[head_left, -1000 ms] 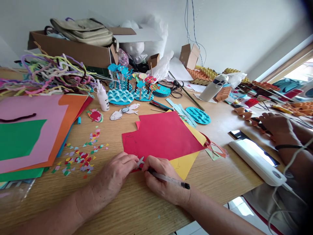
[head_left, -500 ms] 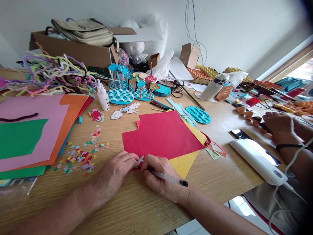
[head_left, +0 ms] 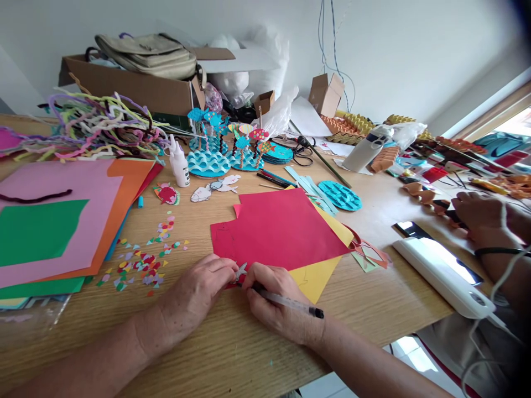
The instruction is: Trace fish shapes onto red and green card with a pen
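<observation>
No lettering, brand or number could be read on a crowded wooden table [head_left: 199,356]. Toward 10 o'clock, a white squeeze bottle [head_left: 178,162] bore a small dark label [head_left: 186,176] low on its side, its print too small to make out. Thin drawn lines marked a red sheet [head_left: 282,226], toward 8 o'clock, and a yellow sheet [head_left: 319,276] partly under it, toward 5 o'clock; no letters or figures could be made out among them.

Left grip [head_left: 198,287] rests low, loosely bent; right grip [head_left: 279,307] curls closed.
</observation>
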A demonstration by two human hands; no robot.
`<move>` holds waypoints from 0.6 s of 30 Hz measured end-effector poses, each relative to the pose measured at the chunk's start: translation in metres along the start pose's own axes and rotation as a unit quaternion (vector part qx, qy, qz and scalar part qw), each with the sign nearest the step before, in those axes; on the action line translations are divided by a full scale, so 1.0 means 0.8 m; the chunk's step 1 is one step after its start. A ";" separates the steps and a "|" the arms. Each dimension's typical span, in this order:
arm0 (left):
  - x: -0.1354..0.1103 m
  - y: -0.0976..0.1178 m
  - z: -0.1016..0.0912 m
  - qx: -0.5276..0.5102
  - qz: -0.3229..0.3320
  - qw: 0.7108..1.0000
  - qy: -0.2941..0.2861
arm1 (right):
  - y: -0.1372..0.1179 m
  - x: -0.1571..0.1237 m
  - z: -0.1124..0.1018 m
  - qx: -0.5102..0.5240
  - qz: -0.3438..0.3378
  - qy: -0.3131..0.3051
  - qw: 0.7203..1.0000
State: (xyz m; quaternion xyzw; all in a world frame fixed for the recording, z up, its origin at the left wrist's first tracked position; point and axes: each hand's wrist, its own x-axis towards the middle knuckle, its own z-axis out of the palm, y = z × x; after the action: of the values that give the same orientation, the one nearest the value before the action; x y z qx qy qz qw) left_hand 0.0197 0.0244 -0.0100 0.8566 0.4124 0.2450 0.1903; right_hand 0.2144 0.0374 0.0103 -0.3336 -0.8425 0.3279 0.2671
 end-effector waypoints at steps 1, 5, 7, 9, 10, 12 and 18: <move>0.000 0.000 0.000 0.001 -0.002 1.000 -0.001 | 0.000 0.000 0.000 0.000 0.000 -0.001 1.000; -0.001 0.000 0.002 -0.001 -0.003 1.000 0.000 | -0.001 0.000 0.000 0.001 0.006 0.001 1.000; 0.000 -0.001 0.002 -0.008 -0.003 1.000 0.001 | 0.000 0.000 0.000 0.007 0.002 -0.001 1.000; 0.000 -0.002 0.002 -0.018 -0.002 1.000 -0.002 | 0.001 0.000 0.001 0.018 0.002 0.003 1.000; 0.000 -0.002 0.001 -0.023 -0.002 1.000 -0.003 | 0.001 0.000 0.000 0.025 0.005 0.005 1.000; 0.000 -0.002 -0.001 -0.032 -0.003 0.999 -0.009 | 0.002 0.000 0.000 0.039 0.008 0.008 0.999; 0.002 -0.005 -0.005 -0.067 -0.012 0.998 -0.016 | 0.000 0.002 0.003 0.041 0.007 -0.013 0.999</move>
State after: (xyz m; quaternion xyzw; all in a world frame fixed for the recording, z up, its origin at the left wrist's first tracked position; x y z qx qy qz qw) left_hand 0.0154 0.0285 -0.0087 0.8410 0.4019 0.2559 0.2563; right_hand 0.2120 0.0378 0.0093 -0.3238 -0.8293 0.3684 0.2677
